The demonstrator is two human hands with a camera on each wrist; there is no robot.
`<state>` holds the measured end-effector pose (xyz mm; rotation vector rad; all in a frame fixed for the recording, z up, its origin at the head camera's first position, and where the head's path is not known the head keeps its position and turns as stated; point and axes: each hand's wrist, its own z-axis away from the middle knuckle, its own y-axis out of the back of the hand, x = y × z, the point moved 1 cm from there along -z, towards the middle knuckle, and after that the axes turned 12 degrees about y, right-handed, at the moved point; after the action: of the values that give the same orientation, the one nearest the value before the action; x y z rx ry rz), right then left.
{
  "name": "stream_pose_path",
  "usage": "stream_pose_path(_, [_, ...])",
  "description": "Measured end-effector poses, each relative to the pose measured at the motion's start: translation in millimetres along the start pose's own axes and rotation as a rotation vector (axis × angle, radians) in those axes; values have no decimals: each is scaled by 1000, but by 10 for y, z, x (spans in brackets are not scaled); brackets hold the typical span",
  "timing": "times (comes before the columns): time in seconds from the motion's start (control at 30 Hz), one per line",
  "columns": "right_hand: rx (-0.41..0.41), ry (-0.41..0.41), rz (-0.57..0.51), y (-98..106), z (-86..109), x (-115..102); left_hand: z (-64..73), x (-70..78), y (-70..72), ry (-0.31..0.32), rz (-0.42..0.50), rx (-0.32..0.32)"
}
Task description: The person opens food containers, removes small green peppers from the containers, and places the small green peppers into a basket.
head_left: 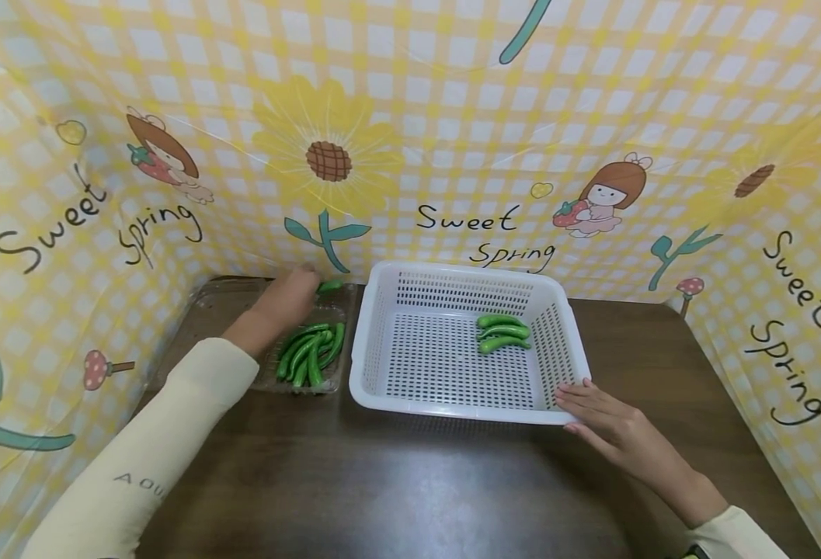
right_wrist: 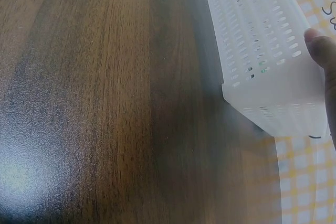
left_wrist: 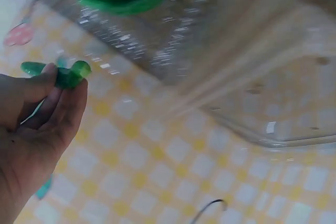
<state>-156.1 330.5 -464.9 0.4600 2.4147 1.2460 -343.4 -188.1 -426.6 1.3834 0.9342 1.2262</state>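
At the back left, my left hand [head_left: 291, 295] pinches a single green chili pepper [left_wrist: 69, 76] between thumb and fingers. It is above the far part of a clear plastic tray [head_left: 263, 380], where a heap of green chili peppers [head_left: 311, 353] lies at the right side. A white perforated plastic basket [head_left: 427, 410] stands to the right of the tray. Inside it, several green chili peppers [head_left: 503, 342] lie side by side near the right wall. My right hand [head_left: 613, 427] holds the basket's front right corner, fingers over the rim and thumb outside.
The things stand on a dark wooden table [head_left: 410, 481]. A yellow checked cloth [head_left: 438, 140] with printed flowers and figures rises behind the table and along both sides. The tray's left compartment [head_left: 207, 326] lies beside the left forearm.
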Motion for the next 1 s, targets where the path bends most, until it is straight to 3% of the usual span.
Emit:
stream_pose_path(0.23, [16,34,0,0,-10,-2,-104,452,273,-48,64,41])
stream_pose_path(0.5, [24,53,2,7,-9,4,-138,1028,371,-150,60,92])
stream_pose_path(0.73, [22,37,-3,12,-8,-7,-243,1545,385,-215,-40,68])
stream_pose_path(1.0, [40,67,3,7,5,9,-328,2055,212,-326,-127,51])
